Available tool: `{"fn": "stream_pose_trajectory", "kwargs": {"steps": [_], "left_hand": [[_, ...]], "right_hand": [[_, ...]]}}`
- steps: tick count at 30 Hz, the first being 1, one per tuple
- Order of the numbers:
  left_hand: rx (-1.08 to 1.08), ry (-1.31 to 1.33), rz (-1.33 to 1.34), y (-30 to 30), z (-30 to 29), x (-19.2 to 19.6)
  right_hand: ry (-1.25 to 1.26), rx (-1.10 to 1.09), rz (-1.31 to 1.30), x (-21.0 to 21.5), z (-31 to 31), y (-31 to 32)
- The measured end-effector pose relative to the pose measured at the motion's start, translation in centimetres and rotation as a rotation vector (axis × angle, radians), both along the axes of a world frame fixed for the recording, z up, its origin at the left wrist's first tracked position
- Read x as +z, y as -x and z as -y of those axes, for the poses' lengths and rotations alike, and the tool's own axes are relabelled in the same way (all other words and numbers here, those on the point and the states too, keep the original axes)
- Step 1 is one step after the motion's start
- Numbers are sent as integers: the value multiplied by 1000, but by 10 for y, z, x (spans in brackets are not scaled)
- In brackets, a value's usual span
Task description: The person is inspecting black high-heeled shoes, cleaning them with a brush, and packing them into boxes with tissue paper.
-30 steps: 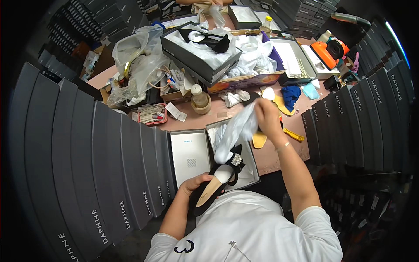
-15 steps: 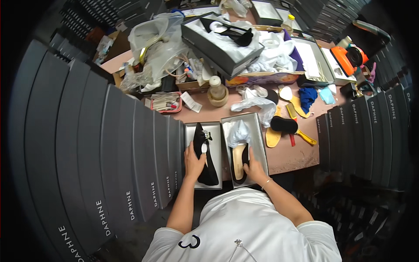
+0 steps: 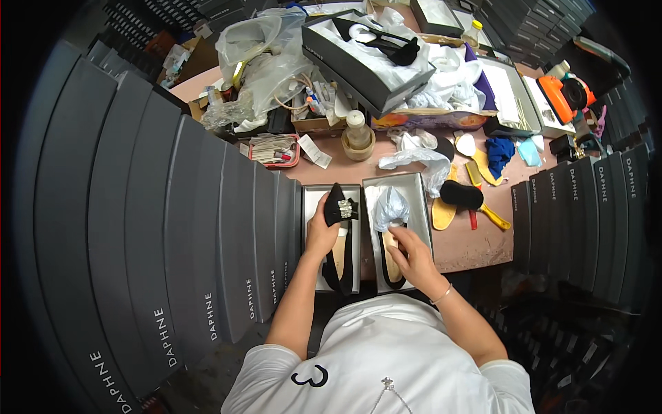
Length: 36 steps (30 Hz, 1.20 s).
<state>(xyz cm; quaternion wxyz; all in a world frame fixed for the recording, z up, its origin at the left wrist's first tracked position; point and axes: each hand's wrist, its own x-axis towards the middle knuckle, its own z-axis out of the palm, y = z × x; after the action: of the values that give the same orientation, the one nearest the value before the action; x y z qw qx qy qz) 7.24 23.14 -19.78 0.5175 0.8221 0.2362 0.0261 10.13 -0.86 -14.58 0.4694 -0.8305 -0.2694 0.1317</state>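
My left hand is closed round the front of a black pointed flat shoe with a jewelled bow. The shoe is tilted over a grey, white-lined shoebox, its heel end toward me. In the adjoining shoebox on the right lies a second black shoe with a beige insole. Crumpled pale-blue wrap covers its toe. Bent over this shoe, my right hand has its fingertips pinched together at the wrap's lower edge. The fingers partly hide what they grip.
Dark shoeboxes stand in rows on the left, with more shoeboxes at right. A black-padded brush with a yellow handle lies beyond the right box. Behind are a bottle in a cup and an open shoebox atop others.
My left hand has moved up the shoe to its toe and turned the bow into view. My right hand has left the shoe's side and moved to the wrap. The view has shifted slightly.
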Motion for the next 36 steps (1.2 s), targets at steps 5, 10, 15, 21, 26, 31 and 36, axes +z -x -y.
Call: {"fn": "stream_pose_trajectory", "kwargs": {"steps": [5, 10, 15, 21, 26, 31, 36], "left_hand": [[-161, 224, 170, 2, 27, 61], [-171, 353, 139, 6, 36, 77], [-184, 361, 110, 7, 37, 75], [-137, 346, 61, 6, 6, 24], [-47, -145, 174, 5, 16, 30], [38, 631, -11, 14, 50, -9], [89, 1454, 27, 18, 93, 33]], "right_hand": [[-90, 49, 282, 57, -43, -30], [-100, 67, 217, 52, -41, -31], [-80, 45, 185, 46, -37, -28], [-36, -114, -62, 20, -9, -21], [353, -22, -303, -58, 39, 17], [260, -128, -383, -77, 37, 15], [151, -6, -373, 38, 29, 15]]}}
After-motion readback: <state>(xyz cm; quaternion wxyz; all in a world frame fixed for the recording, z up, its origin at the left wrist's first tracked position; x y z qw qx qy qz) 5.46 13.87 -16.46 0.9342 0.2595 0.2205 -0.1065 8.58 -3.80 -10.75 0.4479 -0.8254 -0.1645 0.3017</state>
